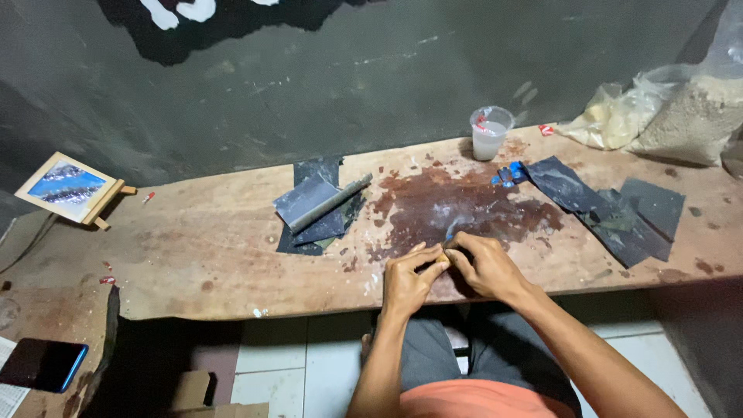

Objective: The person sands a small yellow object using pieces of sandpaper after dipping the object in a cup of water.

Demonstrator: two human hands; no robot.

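Both hands are working a tiny piece (443, 255) at the bench's (193, 255) near edge, over the dark wet stain (457, 209): left hand (408, 280) is pinching it with thumb and forefinger, right hand (487, 267) is closing its fingertips on it too, likely a hand-rubbing step. Next move is probably calling for a firm pinch and small strokes. Piece is looking small, pale orange, mostly hidden; sandpaper sheets (627, 213) and a cup (489, 133) are lying well apart

A long wooden bench (217, 255) with a dark wet stain at its middle carries a stack of grey sandpaper sheets (313, 209) under a grey rod (331, 203), more dark sheets (619, 209) to the right, a plastic cup (490, 133), two filled bags (658, 116) and a small framed picture (68, 188).
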